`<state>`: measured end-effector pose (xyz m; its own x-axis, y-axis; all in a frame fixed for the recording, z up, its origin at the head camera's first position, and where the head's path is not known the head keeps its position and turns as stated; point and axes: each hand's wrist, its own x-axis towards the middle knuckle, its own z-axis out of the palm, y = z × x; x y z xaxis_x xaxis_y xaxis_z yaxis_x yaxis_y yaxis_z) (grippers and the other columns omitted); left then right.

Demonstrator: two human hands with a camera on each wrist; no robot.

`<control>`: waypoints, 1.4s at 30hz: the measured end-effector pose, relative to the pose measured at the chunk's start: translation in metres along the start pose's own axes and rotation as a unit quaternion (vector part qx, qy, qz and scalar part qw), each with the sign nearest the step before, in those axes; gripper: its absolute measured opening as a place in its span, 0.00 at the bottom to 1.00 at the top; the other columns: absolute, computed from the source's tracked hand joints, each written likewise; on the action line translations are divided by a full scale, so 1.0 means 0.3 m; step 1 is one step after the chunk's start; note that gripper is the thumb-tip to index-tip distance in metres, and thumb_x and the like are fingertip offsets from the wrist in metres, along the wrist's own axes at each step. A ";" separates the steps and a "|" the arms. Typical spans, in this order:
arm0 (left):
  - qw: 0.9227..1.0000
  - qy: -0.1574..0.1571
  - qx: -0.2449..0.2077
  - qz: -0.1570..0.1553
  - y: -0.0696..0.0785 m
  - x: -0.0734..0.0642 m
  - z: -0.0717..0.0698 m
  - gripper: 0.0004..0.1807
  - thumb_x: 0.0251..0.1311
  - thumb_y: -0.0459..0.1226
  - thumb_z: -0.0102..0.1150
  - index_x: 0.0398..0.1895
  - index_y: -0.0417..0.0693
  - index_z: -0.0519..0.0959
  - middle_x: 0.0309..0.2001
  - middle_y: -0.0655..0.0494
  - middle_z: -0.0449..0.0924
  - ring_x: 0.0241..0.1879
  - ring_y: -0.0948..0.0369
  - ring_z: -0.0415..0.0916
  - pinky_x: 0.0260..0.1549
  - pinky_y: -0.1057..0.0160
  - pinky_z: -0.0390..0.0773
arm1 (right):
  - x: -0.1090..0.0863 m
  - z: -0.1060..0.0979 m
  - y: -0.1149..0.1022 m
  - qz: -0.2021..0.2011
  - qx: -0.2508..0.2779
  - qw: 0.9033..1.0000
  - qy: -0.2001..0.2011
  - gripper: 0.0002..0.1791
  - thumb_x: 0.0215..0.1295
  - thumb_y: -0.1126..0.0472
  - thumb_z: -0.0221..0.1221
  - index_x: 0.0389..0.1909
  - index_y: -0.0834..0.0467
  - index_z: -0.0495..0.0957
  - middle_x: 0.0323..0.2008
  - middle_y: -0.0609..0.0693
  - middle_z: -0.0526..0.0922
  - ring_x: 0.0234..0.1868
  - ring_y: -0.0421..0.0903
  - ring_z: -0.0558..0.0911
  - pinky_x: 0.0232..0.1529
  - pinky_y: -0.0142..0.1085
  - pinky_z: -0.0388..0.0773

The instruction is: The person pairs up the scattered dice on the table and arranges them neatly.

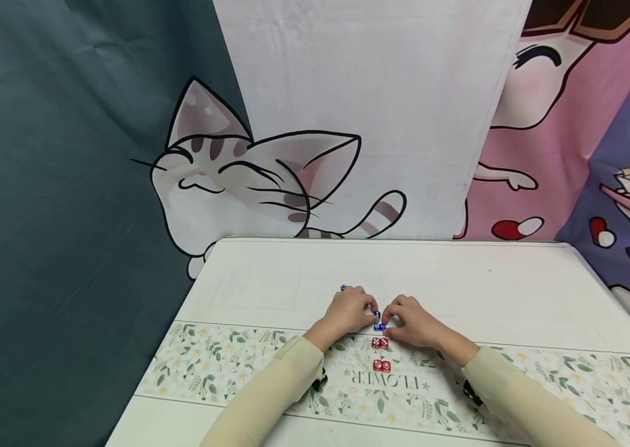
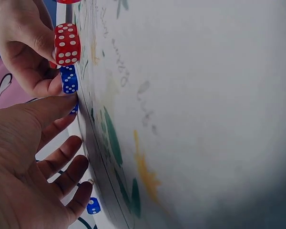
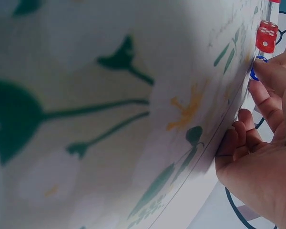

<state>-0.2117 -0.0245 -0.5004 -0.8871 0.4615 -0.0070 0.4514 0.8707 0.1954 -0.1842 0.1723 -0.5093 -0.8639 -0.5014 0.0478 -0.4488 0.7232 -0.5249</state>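
Note:
My left hand (image 1: 350, 310) pinches a blue die (image 1: 377, 314) between thumb and index finger, its other fingers loosely bent. Just nearer to me, two blue dice (image 1: 377, 327) sit side by side on the table. My right hand (image 1: 414, 324) pinches the right one of these, a blue die (image 3: 259, 67), with thumb and index finger. In the left wrist view a blue die (image 2: 69, 79) with white pips shows above the left thumb, which partly hides the die in that hand. Beyond the left hand lies another blue die (image 1: 343, 287).
Two red dice (image 1: 380, 343) stand side by side nearer to me, and another pair of red dice (image 1: 381, 365) lies closer still. A flowered band (image 1: 225, 360) with lettering crosses the white table (image 1: 281, 267). Cartoon-printed cloths (image 1: 393, 93) hang behind it.

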 end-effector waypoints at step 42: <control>0.997 0.028 -0.073 -0.005 -0.083 0.002 -0.070 0.10 0.62 0.44 0.68 0.46 0.57 0.85 0.44 0.60 0.79 0.50 0.59 0.74 0.51 0.55 0.72 | -0.003 0.001 -0.002 -0.003 0.003 1.000 0.003 0.09 0.60 0.55 0.72 0.34 0.46 0.79 0.42 0.45 0.73 0.47 0.49 0.70 0.49 0.46 0.68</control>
<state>-0.2253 -0.0495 -0.4846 -0.8977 0.4384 0.0450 0.4269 0.8396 0.3359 -0.1832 0.1723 -0.5093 -0.8627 -0.5025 0.0564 -0.4524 0.7171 -0.5302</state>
